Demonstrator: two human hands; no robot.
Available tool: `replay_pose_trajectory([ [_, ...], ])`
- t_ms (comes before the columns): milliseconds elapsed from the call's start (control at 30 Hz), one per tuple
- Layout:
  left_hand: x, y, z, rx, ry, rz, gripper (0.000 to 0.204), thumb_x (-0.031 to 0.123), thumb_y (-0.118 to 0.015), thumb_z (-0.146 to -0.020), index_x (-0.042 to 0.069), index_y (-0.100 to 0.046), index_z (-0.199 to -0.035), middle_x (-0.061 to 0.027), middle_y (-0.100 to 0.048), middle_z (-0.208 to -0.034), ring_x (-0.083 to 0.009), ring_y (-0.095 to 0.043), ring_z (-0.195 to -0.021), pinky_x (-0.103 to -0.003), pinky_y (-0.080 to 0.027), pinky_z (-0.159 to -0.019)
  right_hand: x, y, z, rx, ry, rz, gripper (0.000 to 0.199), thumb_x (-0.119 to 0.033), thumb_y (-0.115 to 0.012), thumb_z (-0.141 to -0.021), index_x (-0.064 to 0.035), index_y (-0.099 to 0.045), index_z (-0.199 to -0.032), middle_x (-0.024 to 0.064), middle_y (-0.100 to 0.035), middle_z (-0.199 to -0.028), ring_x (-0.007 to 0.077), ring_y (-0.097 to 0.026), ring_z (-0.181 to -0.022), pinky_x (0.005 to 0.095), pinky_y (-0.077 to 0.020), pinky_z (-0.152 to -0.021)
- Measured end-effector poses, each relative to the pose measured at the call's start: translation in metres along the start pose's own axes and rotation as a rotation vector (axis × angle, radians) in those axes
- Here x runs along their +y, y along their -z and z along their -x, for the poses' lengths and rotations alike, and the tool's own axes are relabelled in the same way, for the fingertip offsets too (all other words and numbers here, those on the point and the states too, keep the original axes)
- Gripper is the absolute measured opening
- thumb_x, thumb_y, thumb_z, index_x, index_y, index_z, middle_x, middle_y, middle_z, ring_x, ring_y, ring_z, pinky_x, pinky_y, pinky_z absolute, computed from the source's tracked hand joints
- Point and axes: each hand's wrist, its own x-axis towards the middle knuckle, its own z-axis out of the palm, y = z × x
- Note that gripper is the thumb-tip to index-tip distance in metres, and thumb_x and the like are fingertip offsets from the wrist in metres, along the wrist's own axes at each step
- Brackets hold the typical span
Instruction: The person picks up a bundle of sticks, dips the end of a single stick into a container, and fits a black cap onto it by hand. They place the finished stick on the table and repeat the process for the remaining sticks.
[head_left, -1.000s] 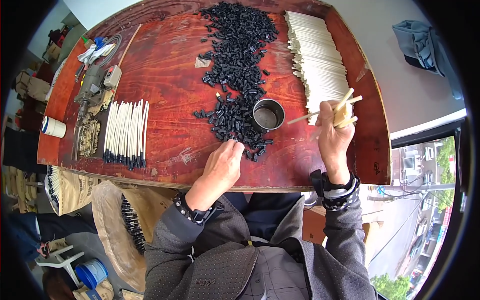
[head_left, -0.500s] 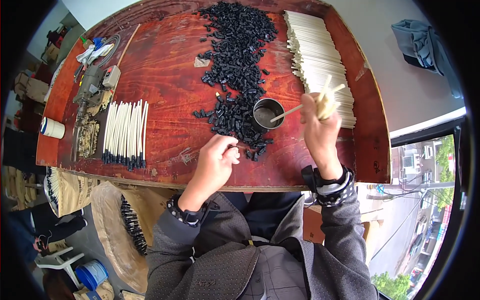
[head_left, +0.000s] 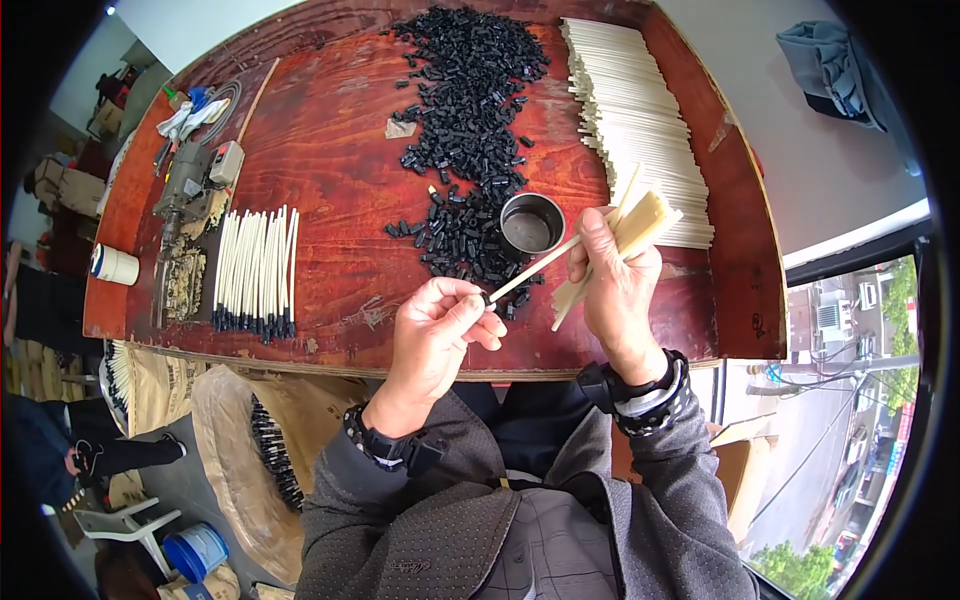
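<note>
My left hand (head_left: 425, 335) pinches a small black plastic cap (head_left: 488, 299) between thumb and fingertips, low over the table's near side. In my right hand (head_left: 618, 290) is a bundle of pale thin sticks (head_left: 645, 225), its fingers closed round them. One stick (head_left: 540, 266) reaches out from that hand, and its end meets the black cap; how deep it sits is hidden by my fingers. Just beyond the hands stands a round metal cup (head_left: 507, 228). A long heap of black caps (head_left: 465, 100) runs from the far edge down to my hands.
Many pale sticks (head_left: 640, 120) lie stacked on the right. Left of centre lie sticks with black ends (head_left: 255, 265). Farther left are a small machine (head_left: 188, 175) and a white cup-like container (head_left: 115, 265). A raised wooden rim (head_left: 748, 230) bounds the red table (head_left: 340, 150).
My right hand has turned and come down and left, swinging the single stick out of the metal cup to the cap. My left hand has shifted slightly right toward it.
</note>
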Motion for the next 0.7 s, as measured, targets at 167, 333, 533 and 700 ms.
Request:
replay_pose_trajectory([
  [167,-0.007,-0.002,0.001,0.029,-0.01,0.122,0.006,0.0,-0.059,-0.1,-0.003,-0.061,-0.104,-0.0173,-0.07,-0.088,-0.0247,-0.073,-0.074,-0.034,-0.062,-0.062,0.006,-0.005,0.012,0.032,0.128,-0.002,0.017,-0.019,-0.067,-0.101,-0.0021,-0.063,-0.097,0.001,-0.057,-0.067,0.0099,-0.051,-0.053,0.0245,-0.041,-0.049],
  [333,-0.006,0.0,0.004,0.093,-0.112,-0.091,0.004,-0.004,-0.061,-0.097,-0.003,-0.062,-0.101,-0.0168,-0.069,-0.089,-0.0218,-0.072,-0.074,-0.031,-0.061,-0.063,0.008,-0.012,0.013,-0.044,0.174,0.069,0.015,-0.017,-0.066,-0.101,-0.0028,-0.063,-0.098,-0.0008,-0.055,-0.067,0.0082,-0.049,-0.053,0.0233,-0.0384,-0.049],
  [533,0.039,0.054,0.007,0.211,-0.752,-1.039,0.004,-0.006,-0.064,-0.093,-0.003,-0.065,-0.092,-0.0112,-0.067,-0.088,-0.0166,-0.067,-0.073,-0.028,-0.055,-0.062,0.027,0.02,-0.013,0.09,0.061,-0.013,0.009,-0.014,-0.065,-0.101,-0.0053,-0.062,-0.102,-0.0052,-0.048,-0.068,0.0049,-0.039,-0.053,0.0225,-0.0309,-0.048],
  [700,0.113,0.165,0.036,0.732,-0.903,-1.527,0.003,0.0,-0.068,-0.09,0.002,-0.066,-0.089,-0.0075,-0.065,-0.09,-0.0179,-0.062,-0.074,-0.03,-0.05,-0.069,0.034,0.039,-0.027,0.036,0.069,-0.109,0.01,-0.015,-0.064,-0.102,-0.0059,-0.06,-0.101,-0.0042,-0.047,-0.07,0.0063,-0.039,-0.056,0.0238,-0.0332,-0.052],
])
